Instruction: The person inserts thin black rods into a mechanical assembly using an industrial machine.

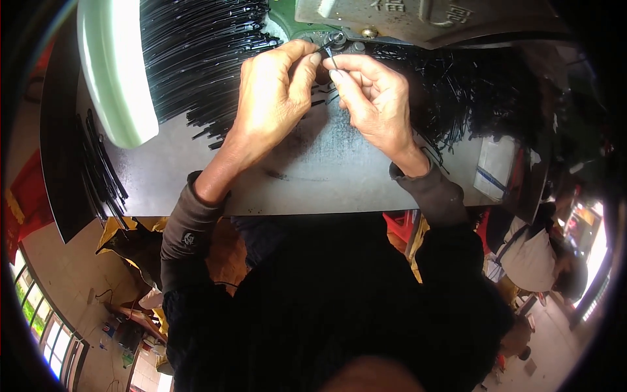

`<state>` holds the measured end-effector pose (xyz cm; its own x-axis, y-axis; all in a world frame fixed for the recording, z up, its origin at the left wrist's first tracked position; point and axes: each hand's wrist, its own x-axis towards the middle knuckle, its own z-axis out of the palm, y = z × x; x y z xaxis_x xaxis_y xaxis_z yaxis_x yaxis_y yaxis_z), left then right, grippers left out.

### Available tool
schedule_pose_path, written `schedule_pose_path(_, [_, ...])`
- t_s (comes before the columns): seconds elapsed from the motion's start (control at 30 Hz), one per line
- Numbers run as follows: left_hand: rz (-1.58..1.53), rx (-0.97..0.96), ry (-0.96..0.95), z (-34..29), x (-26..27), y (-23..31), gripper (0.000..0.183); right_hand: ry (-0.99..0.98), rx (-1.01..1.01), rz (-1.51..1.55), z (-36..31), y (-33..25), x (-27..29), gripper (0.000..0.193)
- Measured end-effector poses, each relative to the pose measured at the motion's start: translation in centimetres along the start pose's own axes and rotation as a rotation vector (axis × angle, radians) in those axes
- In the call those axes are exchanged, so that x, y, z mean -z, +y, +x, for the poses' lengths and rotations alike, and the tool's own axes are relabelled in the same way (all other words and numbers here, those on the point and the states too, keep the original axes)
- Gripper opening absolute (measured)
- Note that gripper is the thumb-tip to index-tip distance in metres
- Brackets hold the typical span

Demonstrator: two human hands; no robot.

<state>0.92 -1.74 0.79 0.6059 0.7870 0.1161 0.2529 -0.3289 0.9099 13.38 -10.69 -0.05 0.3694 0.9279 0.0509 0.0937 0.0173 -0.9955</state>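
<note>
Both hands meet at the top middle, close in front of a machine's small metal fitting (336,40). My left hand (274,88) is closed in a pinch on a thin black strip (323,48), whose far end reaches the fitting. Thumb and forefinger of my right hand (377,95) pinch a slim dark piece with a pale, shiny tip (330,55), held almost upright against the strip. Whether the two pieces are joined is too small to tell. Left of my left hand lies a broad pile of long black strips (196,55), side by side.
A grey metal machine cover (431,19) overhangs the worktable (294,170). Tangled black pieces (457,91) heap up at the right, by a pale box (494,166). A white lamp (121,78) stands at the left, near a smaller strip bundle (98,170).
</note>
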Motion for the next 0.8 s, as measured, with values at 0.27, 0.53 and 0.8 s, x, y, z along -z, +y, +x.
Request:
schedule_pose_path(0.27, [0.162, -0.251, 0.117, 0.2, -0.6, -1.1, 0.009, 0.005, -0.056, 0.022, 0.2, -0.1, 0.2, 0.011])
schedule_pose_path(0.53, [0.264, -0.431, 0.161, 1.7, -0.9, -1.0, 0.009, 0.013, -0.210, 0.321, 1.2, -0.1, 1.0, 0.016])
schedule_pose_path(0.8, [0.493, -0.415, 0.099, 1.5, -0.6, -0.7, 0.011, 0.026, -0.239, 0.283, 1.3, -0.2, 0.9, 0.015])
